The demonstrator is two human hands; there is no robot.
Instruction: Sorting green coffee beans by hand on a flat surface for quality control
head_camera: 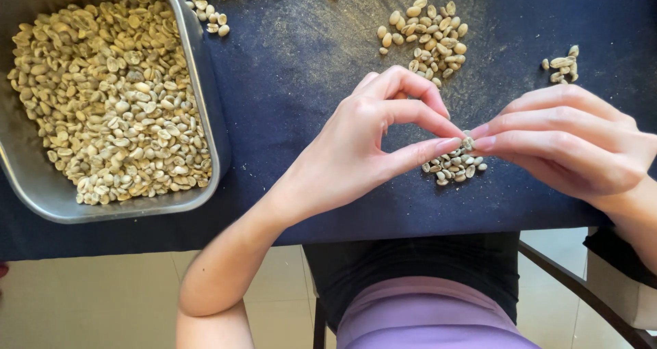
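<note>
On dark cloth point(294, 82), near left edge: metal tray point(205, 82) heaped with pale beans point(109, 96). Toward near edge: small bean pile point(455, 167). Left hand point(363, 144), right hand point(568, 140) meet over it, fingertips pressed together, pinching beans. Risk: sideways nudge rolls beans off near edge; sorted piles could mix.

free: bare dark cloth point(294, 82) mid-table | blocked: steel tray point(205, 82) left; bean piles point(426, 34) ahead, far right point(562, 64)

Soft, even daylight fills the scene; shadows under each hand point(356, 144) on the dark worktop point(287, 82) are faint. Sharp focus, no glare, slight edge distortion.
</note>
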